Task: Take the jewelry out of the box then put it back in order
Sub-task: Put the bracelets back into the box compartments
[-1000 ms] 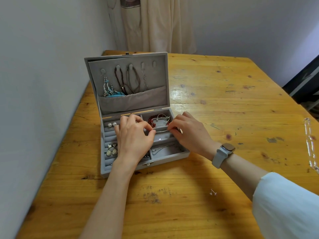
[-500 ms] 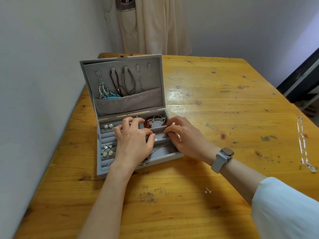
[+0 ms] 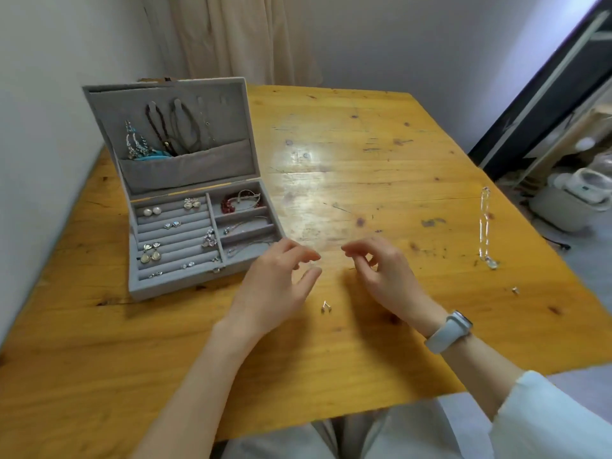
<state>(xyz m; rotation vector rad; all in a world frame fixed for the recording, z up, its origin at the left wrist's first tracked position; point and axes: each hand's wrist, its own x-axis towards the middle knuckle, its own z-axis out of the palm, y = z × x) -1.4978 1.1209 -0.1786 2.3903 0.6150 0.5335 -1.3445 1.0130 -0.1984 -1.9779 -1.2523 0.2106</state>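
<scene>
Head view: a person's two hands hover over a yellow wooden table (image 3: pixel 381 144) just right of an open grey jewelry box (image 3: pixel 172 283) at centre left of the frame. The left hand (image 3: pixel 278 283) and right hand (image 3: pixel 381 273) face each other near centre, fingers loosely curled with thumb and forefinger drawn close; whether a fine chain is stretched between them cannot be told, as nothing shows clearly in the gap. Most of the jewelry sits in the box: pearl studs (image 3: pixel 151 212) and drop earrings (image 3: pixel 150 253) on the ring rolls, a red bead bracelet (image 3: pixel 231 203) in the upper right compartment, necklaces (image 3: pixel 172 130) hanging in the raised lid. Only a few pieces lie out on the table: a silver chain (image 3: pixel 485 226) at the right edge, a small earring (image 3: pixel 325 306) below the hands, and a tiny piece (image 3: pixel 515 289) at lower right. Judged from this, either unloading has barely begun or refilling is nearly done; the frame alone does not settle which.
</scene>
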